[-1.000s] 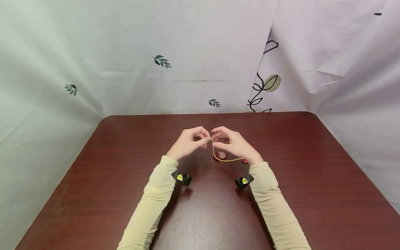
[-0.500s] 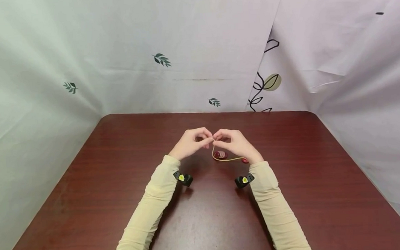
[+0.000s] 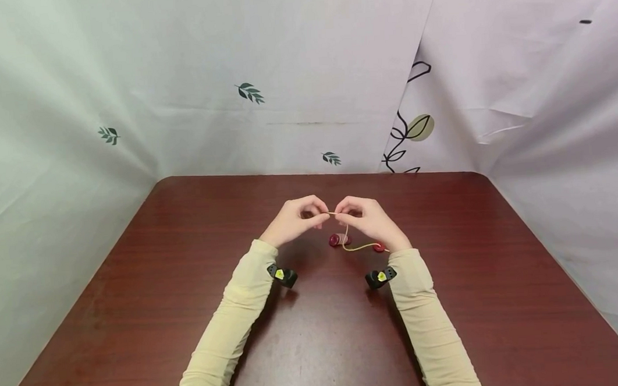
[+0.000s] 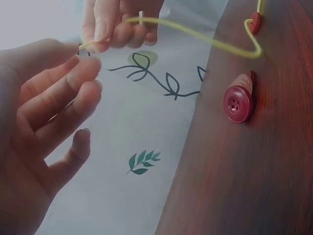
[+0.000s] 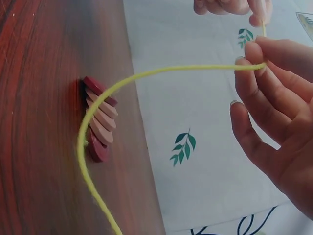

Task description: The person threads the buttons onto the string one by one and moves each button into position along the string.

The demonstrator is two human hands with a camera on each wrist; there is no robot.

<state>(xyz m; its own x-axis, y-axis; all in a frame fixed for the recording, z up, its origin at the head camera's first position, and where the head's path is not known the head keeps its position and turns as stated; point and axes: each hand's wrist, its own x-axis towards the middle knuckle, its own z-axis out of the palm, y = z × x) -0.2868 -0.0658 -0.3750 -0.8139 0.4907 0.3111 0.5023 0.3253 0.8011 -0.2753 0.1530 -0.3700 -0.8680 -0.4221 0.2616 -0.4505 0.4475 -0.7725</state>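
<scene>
Both hands hold a yellow cord [image 5: 171,67] in the air above the table. My left hand [image 3: 293,220] pinches its end between thumb and fingertips. Close beside it, my right hand [image 3: 368,220] pinches the cord a little further along, with a short taut stretch between them. From the right hand the cord drops to the table in a loose curve and reaches a red button [image 4: 255,23], passing through it. Below the hands lies a leaning row of buttons [image 5: 102,122], dark red at both ends and pink between. The nearest dark red button [image 4: 238,105] shows several holes.
The dark reddish-brown wooden table [image 3: 316,332] extends on all sides of the hands. Behind it hangs a whitish cloth [image 3: 291,54] with leaf prints. A black wrist camera [image 3: 283,276] is strapped to the left sleeve, another camera [image 3: 380,278] to the right.
The hands first came together at the cord; then my right hand drew slightly to the right, so a straight bit of cord shows between them. The hanging curve shifted right too.
</scene>
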